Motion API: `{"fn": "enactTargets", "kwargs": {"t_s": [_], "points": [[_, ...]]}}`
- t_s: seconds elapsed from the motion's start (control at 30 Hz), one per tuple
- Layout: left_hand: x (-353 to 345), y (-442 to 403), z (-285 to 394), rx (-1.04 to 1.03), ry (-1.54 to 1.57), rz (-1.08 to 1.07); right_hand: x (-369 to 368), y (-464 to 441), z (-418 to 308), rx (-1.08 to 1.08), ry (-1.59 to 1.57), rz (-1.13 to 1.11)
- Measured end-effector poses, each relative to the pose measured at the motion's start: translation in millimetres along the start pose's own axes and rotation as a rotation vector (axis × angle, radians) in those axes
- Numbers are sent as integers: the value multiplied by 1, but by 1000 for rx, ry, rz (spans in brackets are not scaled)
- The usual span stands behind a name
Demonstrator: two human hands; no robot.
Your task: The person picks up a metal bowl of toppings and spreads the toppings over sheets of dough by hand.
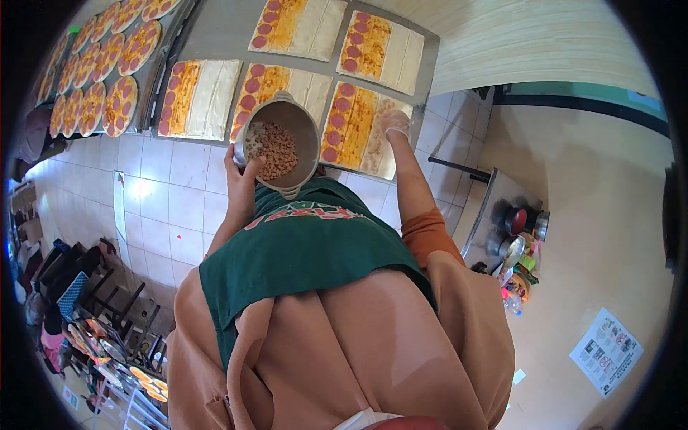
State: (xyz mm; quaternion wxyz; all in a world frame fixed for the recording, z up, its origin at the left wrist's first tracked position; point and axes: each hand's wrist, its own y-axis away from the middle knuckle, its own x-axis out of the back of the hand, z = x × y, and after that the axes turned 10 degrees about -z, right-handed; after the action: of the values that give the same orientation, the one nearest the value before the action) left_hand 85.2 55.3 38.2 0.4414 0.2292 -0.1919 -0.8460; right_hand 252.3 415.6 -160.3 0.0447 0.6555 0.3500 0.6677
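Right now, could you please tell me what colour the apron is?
The apron is dark green, best seen in the head view.

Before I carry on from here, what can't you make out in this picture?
All in the head view:
- Left hand: some fingers, hidden behind the pot.
- Dough sheet behind the pot: partly covered by it.
- Right hand: fingertips blurred; whether they hold anything is unclear.
- Upper-left dough sheet: cut off by the top edge.
- Wall poster: print too small.
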Motion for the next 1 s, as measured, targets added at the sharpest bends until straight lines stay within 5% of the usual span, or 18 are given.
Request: {"fn": "enactTargets", "kwargs": {"t_s": [0.23,0.33,0.43,0.73,0.83,0.93,1.0], "points": [[3,3,-2,6,16,4,3,10,2,-49,30,-6],[4,4,-1,0,19,15,-23,2,22,176,311,-133],[4,5,2,-1,24,20,-26,19,19,150,325,-211],[2,5,0,13,10,9,-26,60,12,113,196,-42],[4,4,-2,3,8,0,-33,63,29,22,142,-142],[6,5,-2,-4,6,4,-43,67,53,150,89,-34],[5,4,-1,-3,10,3,-46,64,54,12,-174,-31]]}}
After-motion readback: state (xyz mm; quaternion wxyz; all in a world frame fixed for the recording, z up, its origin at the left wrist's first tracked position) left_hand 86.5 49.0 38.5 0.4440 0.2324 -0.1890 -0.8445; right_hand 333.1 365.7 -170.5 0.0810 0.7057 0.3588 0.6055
